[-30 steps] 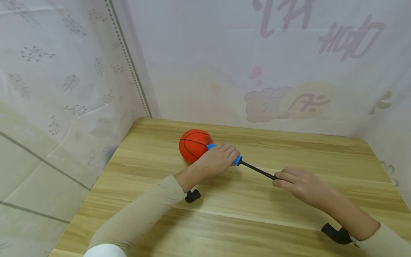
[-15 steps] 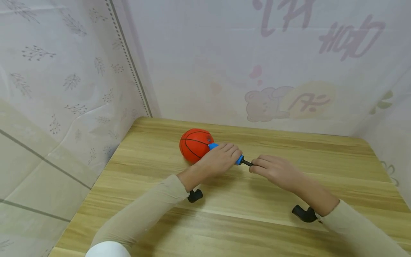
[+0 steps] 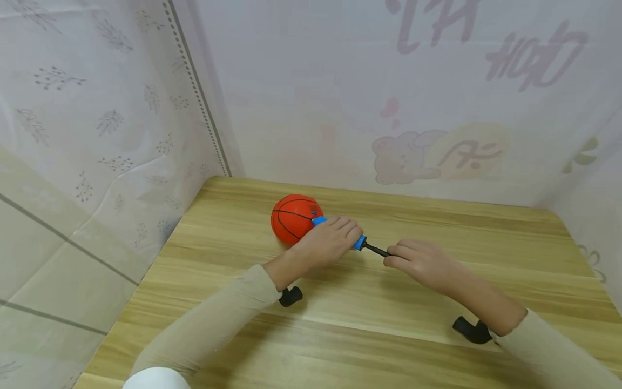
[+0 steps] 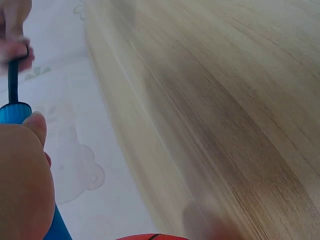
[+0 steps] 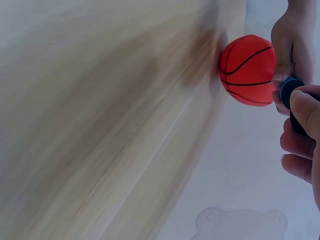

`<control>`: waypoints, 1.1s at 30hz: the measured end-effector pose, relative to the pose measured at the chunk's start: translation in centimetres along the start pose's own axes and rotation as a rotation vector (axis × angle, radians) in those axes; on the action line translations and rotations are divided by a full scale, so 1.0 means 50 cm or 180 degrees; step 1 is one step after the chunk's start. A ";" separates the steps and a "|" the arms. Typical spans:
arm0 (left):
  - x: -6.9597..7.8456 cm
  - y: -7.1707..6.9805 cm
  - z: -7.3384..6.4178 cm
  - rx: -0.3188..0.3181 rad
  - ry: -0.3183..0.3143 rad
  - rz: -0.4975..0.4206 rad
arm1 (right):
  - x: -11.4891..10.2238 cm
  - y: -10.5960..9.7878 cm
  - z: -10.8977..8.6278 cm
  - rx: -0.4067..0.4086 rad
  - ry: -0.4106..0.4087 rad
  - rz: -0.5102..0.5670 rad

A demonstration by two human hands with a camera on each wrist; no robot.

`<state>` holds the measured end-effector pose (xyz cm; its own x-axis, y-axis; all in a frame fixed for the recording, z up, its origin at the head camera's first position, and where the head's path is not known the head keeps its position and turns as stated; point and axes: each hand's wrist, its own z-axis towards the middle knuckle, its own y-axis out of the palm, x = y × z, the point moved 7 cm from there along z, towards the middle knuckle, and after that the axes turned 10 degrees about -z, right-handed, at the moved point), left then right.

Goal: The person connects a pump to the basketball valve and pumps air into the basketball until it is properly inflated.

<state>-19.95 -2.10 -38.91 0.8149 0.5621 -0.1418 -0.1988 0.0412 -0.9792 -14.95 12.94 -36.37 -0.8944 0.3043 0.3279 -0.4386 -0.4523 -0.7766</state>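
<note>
A small red basketball (image 3: 290,217) with black lines sits toward the back left of the table. At its right side a blue hand pump (image 3: 359,242) points its front end at the ball. My left hand (image 3: 330,239) grips the pump's blue barrel, covering most of it. The black rod (image 3: 375,249) sticks out partway from the barrel's right end. My right hand (image 3: 420,265) holds the black handle at the rod's outer end; the right wrist view shows its thumb and fingers around the black handle (image 5: 298,120). Whether a needle enters the ball is hidden.
The wood-grain table (image 3: 340,346) spans the front and has rounded back corners. A pale printed wall covering (image 3: 301,119) stands behind it and at both sides. Black curved wrist mounts (image 3: 290,296) hang under both forearms.
My right hand pushed the rod far toward the barrel, then drew it slightly back out. The left hand and ball have shifted only a little.
</note>
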 end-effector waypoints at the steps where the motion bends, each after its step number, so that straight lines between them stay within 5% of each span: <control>1: -0.001 0.000 -0.002 -0.0001 -0.0001 -0.0015 | -0.003 -0.008 -0.007 0.0032 -0.0013 0.0001; 13: -0.004 -0.004 -0.001 -0.0013 -0.0001 -0.0139 | -0.012 -0.064 -0.083 -0.0113 0.0069 -0.0114; 33: 0.016 0.004 0.014 0.0075 0.0101 0.0158 | 0.007 0.031 0.029 -0.0193 0.0069 -0.0197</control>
<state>-19.74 -1.04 -39.13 0.8205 0.5374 -0.1949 -0.2517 0.0336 -0.9672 -16.08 11.14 -36.69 -0.8633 0.3483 0.3651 -0.4862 -0.3807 -0.7865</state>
